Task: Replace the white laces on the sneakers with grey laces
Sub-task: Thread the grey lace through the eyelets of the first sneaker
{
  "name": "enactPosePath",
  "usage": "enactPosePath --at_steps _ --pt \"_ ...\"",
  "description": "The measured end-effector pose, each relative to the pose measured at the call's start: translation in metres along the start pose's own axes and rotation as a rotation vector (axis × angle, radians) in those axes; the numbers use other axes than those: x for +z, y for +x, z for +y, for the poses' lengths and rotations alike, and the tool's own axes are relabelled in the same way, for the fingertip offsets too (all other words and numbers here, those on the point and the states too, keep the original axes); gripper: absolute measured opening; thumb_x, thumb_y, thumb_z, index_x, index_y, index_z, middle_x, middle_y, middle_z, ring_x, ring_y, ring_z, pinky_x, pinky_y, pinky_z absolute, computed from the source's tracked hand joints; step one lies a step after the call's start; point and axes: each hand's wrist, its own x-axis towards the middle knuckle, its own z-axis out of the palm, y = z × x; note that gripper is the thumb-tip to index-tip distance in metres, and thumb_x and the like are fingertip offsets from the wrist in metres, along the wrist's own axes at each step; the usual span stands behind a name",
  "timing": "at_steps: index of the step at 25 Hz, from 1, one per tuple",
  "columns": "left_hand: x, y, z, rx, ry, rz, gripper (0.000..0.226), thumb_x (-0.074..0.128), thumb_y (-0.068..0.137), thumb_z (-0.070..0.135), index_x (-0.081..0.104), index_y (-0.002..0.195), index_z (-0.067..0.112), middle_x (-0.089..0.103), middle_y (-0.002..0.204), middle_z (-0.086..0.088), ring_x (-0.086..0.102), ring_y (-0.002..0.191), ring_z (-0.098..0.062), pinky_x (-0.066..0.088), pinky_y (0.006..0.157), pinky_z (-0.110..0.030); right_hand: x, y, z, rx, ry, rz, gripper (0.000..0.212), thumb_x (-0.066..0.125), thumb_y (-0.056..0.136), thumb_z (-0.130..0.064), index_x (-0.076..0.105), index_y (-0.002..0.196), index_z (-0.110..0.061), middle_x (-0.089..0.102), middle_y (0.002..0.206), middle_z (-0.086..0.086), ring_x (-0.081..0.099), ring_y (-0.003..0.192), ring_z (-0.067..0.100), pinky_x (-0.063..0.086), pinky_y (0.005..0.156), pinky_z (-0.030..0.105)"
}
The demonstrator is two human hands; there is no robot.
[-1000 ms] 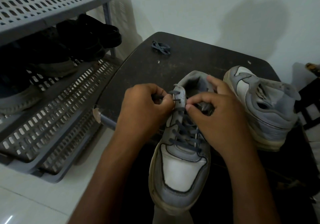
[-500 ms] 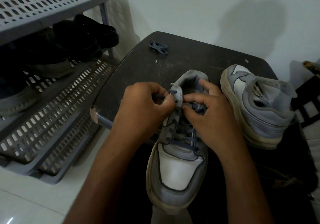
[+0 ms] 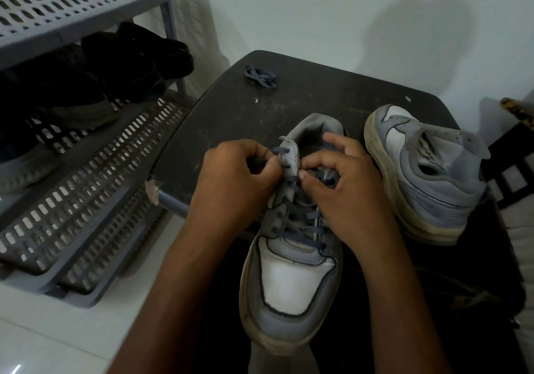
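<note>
Left hand (image 3: 237, 183) pinches lace (image 3: 300, 223) end left of sneaker (image 3: 291, 258) tongue; right hand (image 3: 344, 191) pinches tongue's edge. Sneaker's long axis runs toward wearer.

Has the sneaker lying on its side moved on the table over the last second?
No. The sneaker on its side keeps its spot near the table's back edge; the small shift matches the whole view, so the camera moved.

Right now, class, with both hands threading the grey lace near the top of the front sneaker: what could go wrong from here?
1. The front sneaker has its toe past the dark table edge; a hard tug by the left hand or right hand might tip it off.
2. The spare grey lace lies near the table's far-left rim and could get knocked off.
</note>
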Motion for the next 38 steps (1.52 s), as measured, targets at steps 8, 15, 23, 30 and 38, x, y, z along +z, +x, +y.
enactPosePath --at_steps 8,15,23,30,38 --pt "0.005 -0.003 0.002 -0.065 -0.103 0.037 0.019 0.066 0.082 0.041 0.069 0.074 0.024 0.069 0.067 0.005 0.066 0.061 -0.005 0.060 0.065 -0.036 0.006 -0.001 -0.001 -0.055 0.005 0.089 0.022 0.070 0.083 -0.022 0.059 0.077 -0.039 0.044 0.138 -0.006 0.038 0.133 0.013 0.036 0.096 0.019" --pt "0.018 -0.003 0.011 -0.156 -0.096 0.137 0.059 0.068 0.070 0.065 0.057 0.116 0.031 0.066 0.087 0.007 0.067 0.081 -0.009 0.059 0.074 -0.041 0.010 -0.002 0.000 -0.097 0.031 0.138 0.030 0.071 0.083 -0.020 0.052 0.070 -0.038 0.048 0.134 -0.006 0.042 0.130 0.015 0.040 0.097 0.021" --pt "0.016 -0.001 0.010 -0.143 -0.095 0.156 0.055 0.071 0.073 0.059 0.059 0.119 0.031 0.064 0.096 0.008 0.063 0.090 -0.008 0.056 0.074 -0.032 -0.017 0.001 0.011 -0.043 0.358 0.397 0.025 0.062 0.085 -0.020 0.060 0.074 -0.042 0.059 0.124 -0.004 0.057 0.114 0.007 0.048 0.093 0.027" --pt "0.013 0.001 0.029 0.433 -0.106 -0.004 0.015 0.061 0.090 0.035 0.074 0.091 0.028 0.066 0.079 0.012 0.061 0.077 -0.010 0.047 0.068 -0.024 -0.016 -0.001 -0.007 -0.243 0.236 0.331 0.016 0.062 0.086 -0.022 0.061 0.086 -0.038 0.058 0.110 -0.013 0.056 0.110 0.006 0.053 0.088 0.036" --pt "0.023 0.010 0.023 0.407 0.001 0.025 0.011 0.067 0.089 0.024 0.077 0.085 0.020 0.071 0.079 0.005 0.064 0.070 -0.011 0.054 0.068 -0.037 -0.030 -0.003 0.022 0.049 0.256 0.191 0.026 0.068 0.083 -0.009 0.069 0.089 -0.034 0.056 0.073 -0.009 0.053 0.066 0.004 0.047 0.064 0.025"
